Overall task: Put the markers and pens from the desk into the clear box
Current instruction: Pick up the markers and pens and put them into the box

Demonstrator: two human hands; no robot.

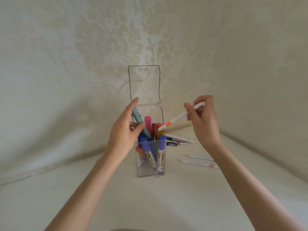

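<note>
A tall clear box [149,169] stands upright mid-desk, its hinged lid [144,84] flipped up behind it. Several markers stand inside: blue-capped ones, a pink one [147,122], red and yellow ones. My left hand [124,132] is at the box's left rim, with a teal pen [139,123] between thumb and fingers, slanting down into the box. My right hand [202,117] pinches the upper end of a white marker with an orange band [176,118]; its lower tip is at the box's right rim.
On the desk to the right of the box lie more pens: a small cluster [179,140] just behind the box and two white pens [200,161] nearer to my right forearm. A cream patterned cloth covers the desk and backdrop.
</note>
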